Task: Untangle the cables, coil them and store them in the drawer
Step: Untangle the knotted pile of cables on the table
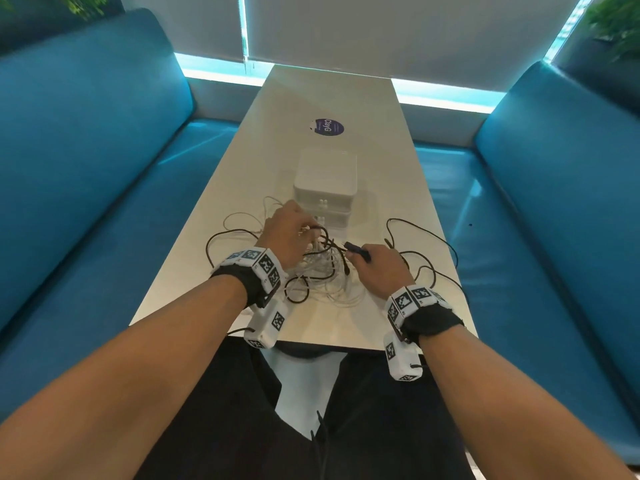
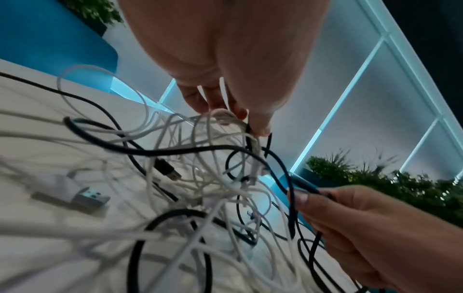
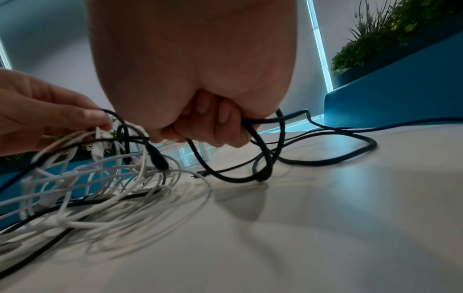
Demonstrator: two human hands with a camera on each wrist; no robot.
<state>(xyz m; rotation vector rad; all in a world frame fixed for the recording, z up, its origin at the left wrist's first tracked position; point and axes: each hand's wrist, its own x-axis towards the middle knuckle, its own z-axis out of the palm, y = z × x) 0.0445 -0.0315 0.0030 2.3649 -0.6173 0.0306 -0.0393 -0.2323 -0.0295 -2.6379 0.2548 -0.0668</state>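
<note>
A long pale table (image 1: pixel 332 98) runs between two teal upholstered benches (image 1: pixel 86 140), its far end meeting a window covered by grey roller blinds (image 1: pixel 398 29). Cyan daylight glows in strips beneath the blinds beyond the table. Green plants (image 1: pixel 616 22) sit in dark planters behind the benches on both sides.

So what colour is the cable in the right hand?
Black; the right hand grips the cable, clearest in the right wrist view.

We've got open table (image 1: pixel 332 98) past the drawer box (image 1: pixel 325 183). Near us, the cable tangle (image 1: pixel 322 271) blocks the middle.
</note>
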